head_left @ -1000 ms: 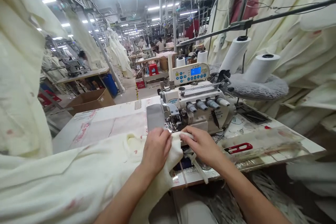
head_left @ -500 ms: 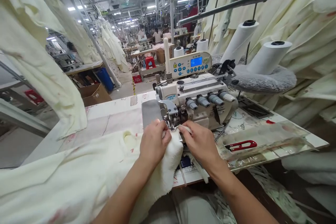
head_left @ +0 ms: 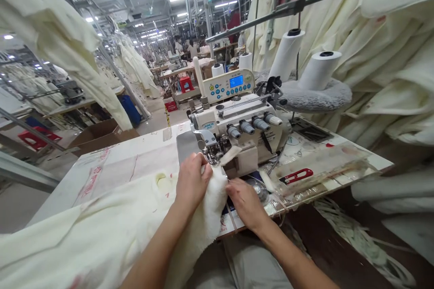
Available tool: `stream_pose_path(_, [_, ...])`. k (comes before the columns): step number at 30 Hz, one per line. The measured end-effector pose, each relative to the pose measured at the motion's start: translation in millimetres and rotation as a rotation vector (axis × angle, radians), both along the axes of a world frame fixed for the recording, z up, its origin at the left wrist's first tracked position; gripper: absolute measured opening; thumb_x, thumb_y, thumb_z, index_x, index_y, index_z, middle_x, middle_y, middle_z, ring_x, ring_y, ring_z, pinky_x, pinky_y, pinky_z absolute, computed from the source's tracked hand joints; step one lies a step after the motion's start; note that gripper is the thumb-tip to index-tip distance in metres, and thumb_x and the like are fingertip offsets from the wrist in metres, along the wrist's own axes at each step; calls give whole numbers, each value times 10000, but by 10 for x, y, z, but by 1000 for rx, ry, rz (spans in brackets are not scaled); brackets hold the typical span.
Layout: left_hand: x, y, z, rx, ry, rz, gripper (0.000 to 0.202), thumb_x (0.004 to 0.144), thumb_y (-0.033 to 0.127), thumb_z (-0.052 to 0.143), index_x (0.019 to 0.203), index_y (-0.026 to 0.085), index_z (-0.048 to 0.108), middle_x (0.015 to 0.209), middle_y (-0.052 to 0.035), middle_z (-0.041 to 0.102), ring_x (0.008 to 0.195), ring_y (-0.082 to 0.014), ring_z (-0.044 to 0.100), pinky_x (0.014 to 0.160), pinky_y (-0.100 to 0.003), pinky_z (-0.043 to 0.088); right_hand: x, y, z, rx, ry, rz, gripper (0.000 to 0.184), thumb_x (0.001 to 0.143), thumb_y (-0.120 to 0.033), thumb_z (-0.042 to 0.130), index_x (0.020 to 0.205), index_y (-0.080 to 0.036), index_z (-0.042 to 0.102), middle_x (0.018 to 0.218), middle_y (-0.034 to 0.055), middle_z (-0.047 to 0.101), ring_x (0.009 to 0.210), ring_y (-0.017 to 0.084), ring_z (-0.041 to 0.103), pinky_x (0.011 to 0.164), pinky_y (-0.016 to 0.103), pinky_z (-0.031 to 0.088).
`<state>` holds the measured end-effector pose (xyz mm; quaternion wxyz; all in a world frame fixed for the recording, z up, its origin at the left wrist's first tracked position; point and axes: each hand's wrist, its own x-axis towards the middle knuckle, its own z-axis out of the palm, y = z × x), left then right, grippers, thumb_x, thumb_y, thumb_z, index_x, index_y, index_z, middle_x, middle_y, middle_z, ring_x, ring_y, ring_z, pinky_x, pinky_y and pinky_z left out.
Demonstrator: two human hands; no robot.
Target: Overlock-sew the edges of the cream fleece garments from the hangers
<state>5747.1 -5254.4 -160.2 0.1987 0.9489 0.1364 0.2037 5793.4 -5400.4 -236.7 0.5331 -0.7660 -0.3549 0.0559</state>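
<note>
Cream fleece fabric spreads over the left of the sewing table and hangs off its front edge. My left hand is closed on the fabric just in front of the presser foot of a white overlock sewing machine. Lower and to the right, my right hand has its fingers curled in a pinch at the fabric's right edge; the fingertips are partly hidden. A narrow cream strip sticks out to the right by the needle area.
Red-handled thread snips lie on the table's right side. White thread cones stand behind the machine on a grey fluffy pad. Cream garments hang at right and left. A cardboard box stands beyond the table's left.
My right hand has moved down from the presser foot to the fabric's right edge. The strip now shows beside the needle. My left hand stays near the foot; the camera view has shifted.
</note>
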Motion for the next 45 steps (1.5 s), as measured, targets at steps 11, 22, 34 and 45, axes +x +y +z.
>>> stream_pose_path(11, [-7, 2, -17, 23, 12, 0, 110, 817, 186, 431, 708, 195, 448, 751, -7, 523, 746, -169, 509, 668, -285, 370, -164, 53, 212, 156, 16, -200, 262, 886, -354, 465, 896, -164, 645, 810, 24, 641, 704, 150, 569, 618, 208, 417])
stream_pose_path(22, [7, 2, -18, 41, 18, -25, 124, 799, 146, 441, 684, 191, 437, 738, -8, 516, 735, -173, 494, 671, -295, 353, -66, -84, 384, -114, -20, -88, 379, 877, -269, 398, 1194, -234, 602, 896, 39, 709, 639, 173, 614, 581, 257, 423])
stream_pose_path(34, [-215, -87, -69, 231, -174, 15, 160, 850, 173, 448, 986, 182, 532, 989, -72, 585, 949, -236, 520, 828, -403, 390, -136, -41, 143, 311, 608, 23, 365, 772, -365, 587, 1070, -203, 453, 726, -24, 562, 630, 143, 509, 568, 231, 388])
stream_pose_path(45, [-872, -482, -491, 305, -177, -295, 448, 835, 143, 526, 1274, 148, 434, 1166, -119, 527, 1068, -213, 482, 891, -333, 433, -372, -288, 177, 200, 330, 131, 99, 717, -107, 517, 674, -160, 590, 733, -7, 471, 705, 131, 443, 623, 228, 340])
